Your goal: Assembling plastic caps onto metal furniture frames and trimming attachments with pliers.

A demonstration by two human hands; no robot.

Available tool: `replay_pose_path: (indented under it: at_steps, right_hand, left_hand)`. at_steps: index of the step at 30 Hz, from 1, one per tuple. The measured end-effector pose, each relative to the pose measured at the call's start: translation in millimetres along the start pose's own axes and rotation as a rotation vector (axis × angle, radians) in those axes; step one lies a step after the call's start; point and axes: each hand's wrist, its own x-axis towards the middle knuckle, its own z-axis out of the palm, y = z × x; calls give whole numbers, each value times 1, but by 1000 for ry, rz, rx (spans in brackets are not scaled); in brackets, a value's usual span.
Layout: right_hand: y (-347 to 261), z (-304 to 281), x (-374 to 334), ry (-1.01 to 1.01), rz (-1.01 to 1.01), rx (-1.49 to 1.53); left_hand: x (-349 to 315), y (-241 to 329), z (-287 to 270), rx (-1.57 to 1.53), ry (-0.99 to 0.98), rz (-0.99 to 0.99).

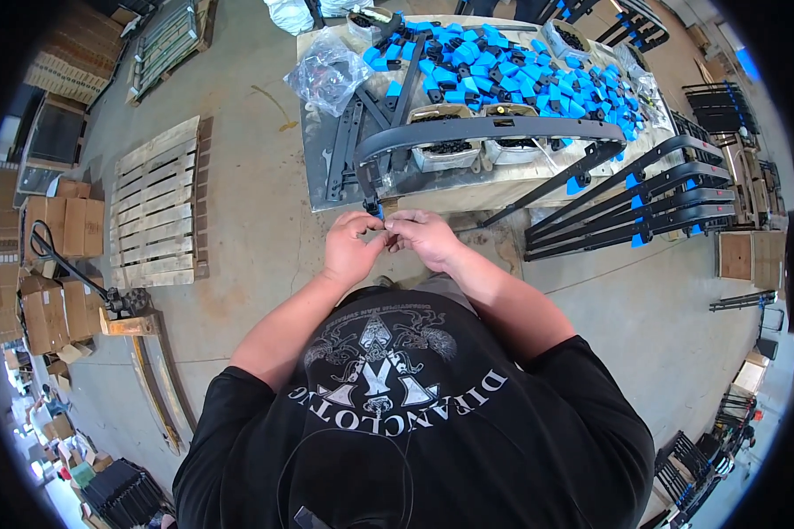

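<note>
Just below the near end of a curved black metal frame (494, 130), my two hands meet fingertip to fingertip. My left hand (353, 243) is closed, thumb and forefinger pinched together. My right hand (422, 236) pinches against it from the other side. Whatever small thing sits between the fingertips is too small to make out. A black bracket with a bit of blue (376, 209) hangs at the frame's end, right above my fingers. The frame rests across the front of a worktable (326, 139) and carries a blue piece (577, 184) on its far leg.
Many blue-and-black plastic parts (503, 70) are heaped on the table. Two open boxes of small black parts (445, 159) stand at its front, beside flat black bars (344, 150) and a clear plastic bag (328, 70). Similar frames (644, 198) are stacked at right; a pallet (156, 203) and pallet jack (132, 322) lie left.
</note>
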Motion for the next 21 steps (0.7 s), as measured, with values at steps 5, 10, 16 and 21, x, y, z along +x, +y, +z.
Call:
replay_pose_path:
  at_steps: [5,10,16,21]
  right_hand:
    - [-2,-8,27,200,-169,-347]
    - [1,-2,42,238,-209,-324]
    - [9,-6,62,225,-332,-396]
    - [-2,-14,62,153,-305,-414]
  left_hand:
    - [6,-7,2,-4,6,-353]
    - [24,-13,1,254,-56,-258]
    - [43,-11,-13,453,-354,-221]
    - [50,-14,-7,464,-415,-191]
